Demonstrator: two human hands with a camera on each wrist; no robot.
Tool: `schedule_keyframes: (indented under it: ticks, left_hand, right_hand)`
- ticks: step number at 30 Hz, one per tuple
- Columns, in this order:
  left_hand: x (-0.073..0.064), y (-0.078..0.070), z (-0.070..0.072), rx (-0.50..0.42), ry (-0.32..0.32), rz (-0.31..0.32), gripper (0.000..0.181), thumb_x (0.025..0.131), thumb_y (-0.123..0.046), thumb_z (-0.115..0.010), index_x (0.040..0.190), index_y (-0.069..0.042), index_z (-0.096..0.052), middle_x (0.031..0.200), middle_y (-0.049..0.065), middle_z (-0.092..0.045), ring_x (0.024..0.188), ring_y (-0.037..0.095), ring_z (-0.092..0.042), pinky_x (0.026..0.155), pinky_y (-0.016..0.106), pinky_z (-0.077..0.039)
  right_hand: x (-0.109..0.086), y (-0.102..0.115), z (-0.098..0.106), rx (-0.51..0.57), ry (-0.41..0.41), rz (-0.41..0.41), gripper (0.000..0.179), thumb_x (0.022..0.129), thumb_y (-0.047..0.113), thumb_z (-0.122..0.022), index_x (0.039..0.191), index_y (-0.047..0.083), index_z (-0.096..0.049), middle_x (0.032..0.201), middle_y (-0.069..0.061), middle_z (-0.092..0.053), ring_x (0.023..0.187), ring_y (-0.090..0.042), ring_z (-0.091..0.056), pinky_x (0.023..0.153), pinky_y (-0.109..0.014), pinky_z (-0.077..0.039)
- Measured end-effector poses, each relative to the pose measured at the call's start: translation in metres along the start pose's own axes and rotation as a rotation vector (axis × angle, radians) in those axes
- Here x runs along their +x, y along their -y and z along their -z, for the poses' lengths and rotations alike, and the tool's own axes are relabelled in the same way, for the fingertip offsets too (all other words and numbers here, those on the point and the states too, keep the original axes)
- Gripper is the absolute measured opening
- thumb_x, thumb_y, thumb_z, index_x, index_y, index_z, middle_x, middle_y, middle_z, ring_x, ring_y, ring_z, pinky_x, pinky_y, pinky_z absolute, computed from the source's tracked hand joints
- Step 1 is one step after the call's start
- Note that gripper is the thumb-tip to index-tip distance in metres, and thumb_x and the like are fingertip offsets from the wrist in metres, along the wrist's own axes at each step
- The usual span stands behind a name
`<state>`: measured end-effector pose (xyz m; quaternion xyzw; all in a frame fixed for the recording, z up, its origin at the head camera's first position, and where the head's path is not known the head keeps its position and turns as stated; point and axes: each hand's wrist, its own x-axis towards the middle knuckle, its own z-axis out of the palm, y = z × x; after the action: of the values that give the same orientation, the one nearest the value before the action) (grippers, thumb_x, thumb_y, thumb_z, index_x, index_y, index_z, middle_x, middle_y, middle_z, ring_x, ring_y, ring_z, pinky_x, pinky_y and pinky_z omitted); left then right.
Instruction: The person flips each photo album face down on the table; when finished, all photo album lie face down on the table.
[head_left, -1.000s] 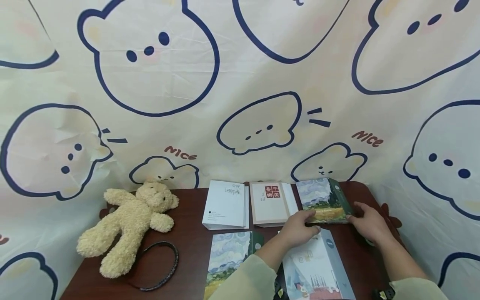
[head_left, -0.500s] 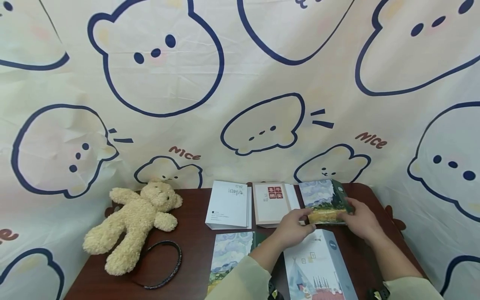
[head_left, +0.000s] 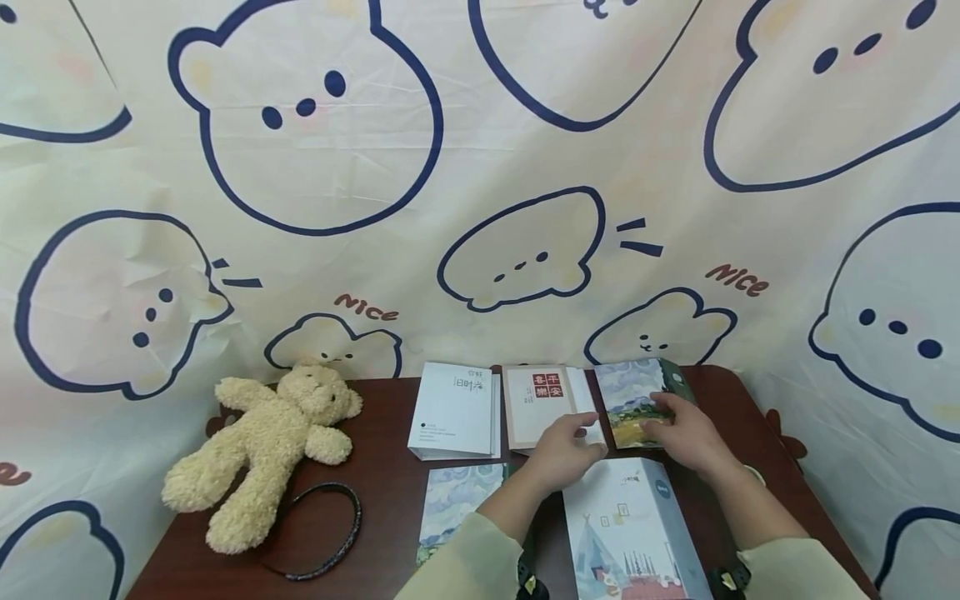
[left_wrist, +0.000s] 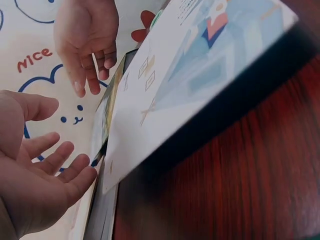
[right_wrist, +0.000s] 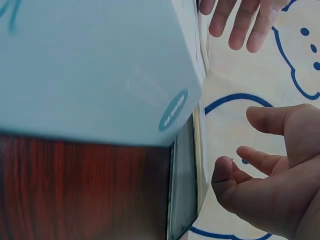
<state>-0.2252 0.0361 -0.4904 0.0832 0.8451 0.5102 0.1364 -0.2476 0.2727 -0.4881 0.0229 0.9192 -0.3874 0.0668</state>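
Observation:
My left hand (head_left: 566,454) hovers with loosely bent fingers near the lower right corner of a beige thick book (head_left: 528,408) with red squares. Over the lower right of a painted-landscape book (head_left: 628,387) is my right hand (head_left: 686,429), covering part of its cover. In the wrist views both hands hold nothing, and the fingers are relaxed and apart from the covers. Below them lies a pale blue thick book (head_left: 622,517) with a tent drawing. To the left are a white book (head_left: 453,408) and a second landscape book (head_left: 457,504), partly hidden by my left sleeve.
A cream teddy bear (head_left: 262,458) lies at the table's left. In front of it sits a dark thin hoop (head_left: 352,533). A small pale round thing (head_left: 753,473) shows behind my right forearm. A patterned cloth (head_left: 517,150) rises behind the brown table (head_left: 390,417).
My right hand has let go of the landscape book's right side and moved left over its cover. My left hand has drawn away from that book toward the left. The books look settled.

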Motion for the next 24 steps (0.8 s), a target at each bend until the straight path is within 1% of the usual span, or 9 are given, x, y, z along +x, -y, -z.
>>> schedule_keyframes:
  ticks: [3,6,7,10,15,18,19,21,24]
  left_hand:
    - [-0.001,0.003,0.006,0.005,-0.022,-0.008,0.054,0.096,-0.033,-0.072,0.147,-0.022,-0.06,0.142,0.006,-0.06,0.13,0.03,-0.058,0.102,0.051,-0.052]
    - [-0.003,0.005,0.011,0.007,-0.041,-0.02,0.053,0.097,-0.03,-0.071,0.147,-0.018,-0.06,0.143,0.009,-0.059,0.131,0.032,-0.057,0.103,0.052,-0.05]
    - [-0.004,0.006,0.013,0.006,-0.046,-0.022,0.053,0.097,-0.028,-0.071,0.147,-0.016,-0.06,0.143,0.009,-0.059,0.132,0.033,-0.056,0.103,0.053,-0.05]
    - [-0.007,0.007,0.018,0.011,-0.062,-0.021,0.053,0.097,-0.026,-0.07,0.147,-0.014,-0.059,0.145,0.009,-0.058,0.133,0.033,-0.055,0.105,0.055,-0.048]
    - [-0.009,0.012,0.025,0.047,-0.11,-0.01,0.052,0.096,-0.026,-0.07,0.146,-0.016,-0.06,0.145,0.008,-0.058,0.137,0.034,-0.052,0.109,0.057,-0.045]
    - [-0.009,0.016,0.03,0.075,-0.137,-0.011,0.052,0.095,-0.026,-0.07,0.146,-0.016,-0.061,0.146,0.009,-0.057,0.139,0.034,-0.05,0.111,0.057,-0.042]
    - [-0.008,0.017,0.032,0.079,-0.14,-0.013,0.053,0.095,-0.025,-0.07,0.146,-0.015,-0.06,0.147,0.011,-0.056,0.139,0.035,-0.05,0.112,0.057,-0.041]
    - [-0.009,0.02,0.035,0.081,-0.15,-0.019,0.053,0.095,-0.025,-0.07,0.146,-0.015,-0.06,0.148,0.013,-0.055,0.14,0.036,-0.049,0.112,0.058,-0.04]
    - [-0.009,0.023,0.038,0.091,-0.163,-0.028,0.053,0.095,-0.023,-0.069,0.146,-0.013,-0.059,0.15,0.014,-0.053,0.14,0.037,-0.048,0.113,0.059,-0.04]
  right_hand:
    - [0.002,0.007,-0.006,0.007,0.019,0.016,0.069,0.1,0.029,-0.066,0.155,-0.004,-0.039,0.151,-0.032,-0.045,0.12,-0.043,-0.056,0.095,-0.059,-0.051]
    - [0.003,0.014,-0.012,0.009,0.036,0.032,0.068,0.1,0.028,-0.067,0.154,-0.004,-0.041,0.15,-0.032,-0.047,0.119,-0.042,-0.057,0.093,-0.057,-0.053]
    - [0.003,0.017,-0.015,0.007,0.041,0.035,0.067,0.1,0.028,-0.067,0.153,-0.004,-0.041,0.149,-0.032,-0.048,0.118,-0.042,-0.058,0.091,-0.057,-0.054]
    - [0.003,0.024,-0.022,0.011,0.057,0.027,0.065,0.1,0.027,-0.066,0.153,-0.003,-0.043,0.149,-0.031,-0.049,0.117,-0.041,-0.058,0.093,-0.057,-0.054]
    - [0.007,0.034,-0.034,0.002,0.074,0.006,0.063,0.1,0.027,-0.067,0.153,0.001,-0.045,0.147,-0.028,-0.052,0.115,-0.038,-0.059,0.094,-0.058,-0.053]
    - [0.01,0.039,-0.04,-0.027,0.081,0.012,0.063,0.1,0.028,-0.067,0.153,0.001,-0.046,0.145,-0.027,-0.054,0.116,-0.039,-0.06,0.095,-0.057,-0.053]
    - [0.011,0.04,-0.042,-0.038,0.083,0.013,0.063,0.1,0.028,-0.068,0.152,0.001,-0.046,0.145,-0.027,-0.054,0.117,-0.04,-0.06,0.096,-0.058,-0.052]
    - [0.012,0.042,-0.046,-0.047,0.086,0.019,0.063,0.099,0.028,-0.068,0.152,0.0,-0.047,0.147,-0.027,-0.053,0.125,-0.045,-0.057,0.101,-0.061,-0.049]
    - [0.015,0.045,-0.052,-0.066,0.083,0.046,0.064,0.098,0.027,-0.07,0.151,-0.002,-0.048,0.147,-0.029,-0.053,0.132,-0.049,-0.052,0.104,-0.063,-0.046]
